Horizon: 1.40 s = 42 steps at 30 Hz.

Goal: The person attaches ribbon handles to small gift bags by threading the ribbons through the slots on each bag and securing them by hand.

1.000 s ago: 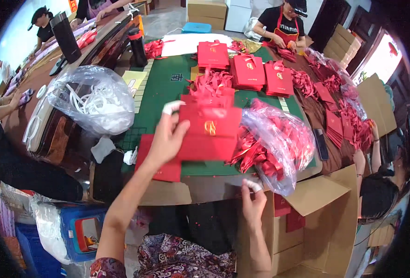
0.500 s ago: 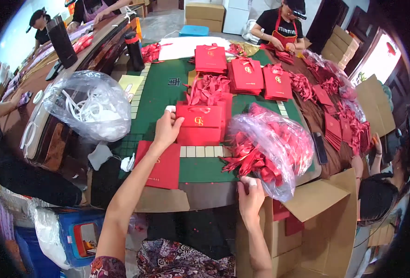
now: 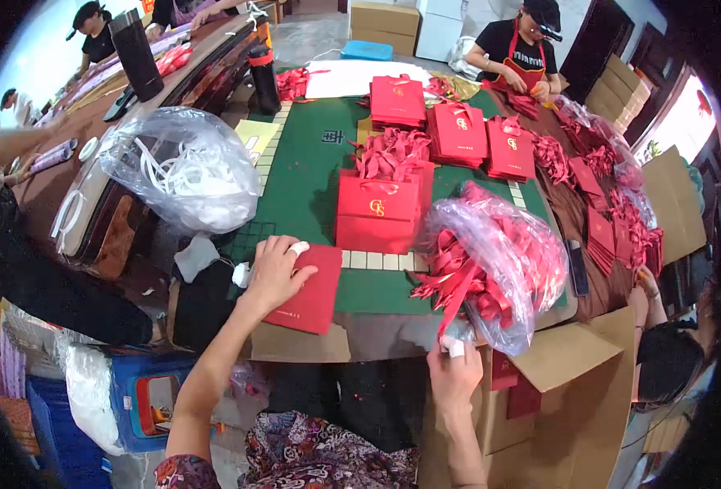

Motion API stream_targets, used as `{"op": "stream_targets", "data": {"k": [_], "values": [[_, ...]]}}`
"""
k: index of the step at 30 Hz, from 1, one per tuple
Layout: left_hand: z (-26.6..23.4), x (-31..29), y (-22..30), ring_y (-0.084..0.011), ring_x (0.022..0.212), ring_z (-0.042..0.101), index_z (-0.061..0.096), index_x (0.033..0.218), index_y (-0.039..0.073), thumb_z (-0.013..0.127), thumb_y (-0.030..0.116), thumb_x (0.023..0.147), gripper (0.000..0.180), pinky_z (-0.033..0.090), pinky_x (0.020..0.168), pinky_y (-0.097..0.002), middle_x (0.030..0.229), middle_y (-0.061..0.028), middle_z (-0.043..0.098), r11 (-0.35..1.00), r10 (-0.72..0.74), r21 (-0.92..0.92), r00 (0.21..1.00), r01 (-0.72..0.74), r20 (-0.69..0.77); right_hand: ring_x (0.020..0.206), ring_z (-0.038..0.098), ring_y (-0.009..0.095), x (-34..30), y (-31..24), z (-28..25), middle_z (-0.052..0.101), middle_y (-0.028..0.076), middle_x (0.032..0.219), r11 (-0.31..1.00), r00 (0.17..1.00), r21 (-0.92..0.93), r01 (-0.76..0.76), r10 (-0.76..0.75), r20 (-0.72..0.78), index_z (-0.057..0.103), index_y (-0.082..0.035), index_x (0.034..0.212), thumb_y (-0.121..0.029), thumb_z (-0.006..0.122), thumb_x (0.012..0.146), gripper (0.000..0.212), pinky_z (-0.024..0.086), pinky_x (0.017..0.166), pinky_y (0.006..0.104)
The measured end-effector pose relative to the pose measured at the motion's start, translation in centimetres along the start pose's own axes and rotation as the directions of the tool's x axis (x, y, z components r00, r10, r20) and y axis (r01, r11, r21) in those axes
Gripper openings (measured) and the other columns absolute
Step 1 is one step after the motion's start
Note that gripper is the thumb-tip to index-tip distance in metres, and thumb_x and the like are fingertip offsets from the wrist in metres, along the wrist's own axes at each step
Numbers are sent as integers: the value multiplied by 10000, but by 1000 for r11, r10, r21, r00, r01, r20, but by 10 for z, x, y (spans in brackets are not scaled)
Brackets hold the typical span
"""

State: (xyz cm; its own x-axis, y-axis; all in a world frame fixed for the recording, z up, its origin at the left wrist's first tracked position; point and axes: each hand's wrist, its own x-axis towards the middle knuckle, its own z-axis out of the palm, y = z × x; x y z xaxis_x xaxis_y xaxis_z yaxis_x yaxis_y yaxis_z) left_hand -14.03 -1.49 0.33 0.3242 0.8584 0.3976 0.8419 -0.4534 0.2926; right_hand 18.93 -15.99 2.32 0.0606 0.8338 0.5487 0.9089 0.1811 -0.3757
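Note:
My left hand [image 3: 275,275] lies on the upper left part of a flat red paper bag [image 3: 310,303] near the table's front edge. Its thumb is spread from the fingers, and one fingertip is wrapped in white. With my right hand [image 3: 456,376], also wrapped in white at a finger, I pinch the end of a red ribbon [image 3: 450,316]. That ribbon runs up to a clear plastic bag [image 3: 517,269] full of red ribbons. Behind the flat one stands a red paper bag [image 3: 377,213] with gold lettering, a heap of red ribbons [image 3: 389,151] behind its top edge.
Stacks of red paper bags [image 3: 456,134] stand farther back on the green mat [image 3: 303,175]. At left sits a clear bag of white cords [image 3: 185,171]. An open cardboard box [image 3: 576,407] is below the table at right. Across the table a person [image 3: 519,57] handles red pieces.
My left hand has left the standing red bag and come down onto the flat one. My right hand has moved slightly down, stretching a ribbon out of the plastic bag.

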Motion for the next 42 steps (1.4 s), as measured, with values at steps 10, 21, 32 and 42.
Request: {"op": "stream_targets", "data": {"k": [10,21,32,42], "values": [[34,-24,105,-325,1038,521,678,1063,73,764,374,802,408,413,866,-462,1088,-126,574,991,26,-132,996,-14,87,758,587,303,-24,-44,-6,570,115,796,973,859,66,220,-226,459,648,-64,863,-117,722,782,122,452,666,414],[41,-66,149,-300,916,592,628,1211,45,603,118,954,268,466,837,-414,1016,-125,639,640,261,-737,964,-218,-58,737,637,284,-12,-42,-14,637,119,817,979,954,129,160,-187,234,648,-78,882,-78,762,763,165,505,660,398],[18,-73,179,-71,916,570,607,1052,0,535,64,1014,103,493,799,-262,933,-25,631,160,-104,-944,956,288,274,855,605,121,-19,-58,-5,648,55,943,441,891,778,-447,297,343,676,-11,985,84,754,784,236,483,740,241],[12,-57,173,-282,933,633,625,1108,30,619,85,929,187,504,823,-384,992,-129,645,630,-125,-771,992,95,21,735,619,163,-21,-46,-21,653,90,864,487,946,839,-243,312,92,561,-12,982,14,614,933,76,500,704,272]]}}
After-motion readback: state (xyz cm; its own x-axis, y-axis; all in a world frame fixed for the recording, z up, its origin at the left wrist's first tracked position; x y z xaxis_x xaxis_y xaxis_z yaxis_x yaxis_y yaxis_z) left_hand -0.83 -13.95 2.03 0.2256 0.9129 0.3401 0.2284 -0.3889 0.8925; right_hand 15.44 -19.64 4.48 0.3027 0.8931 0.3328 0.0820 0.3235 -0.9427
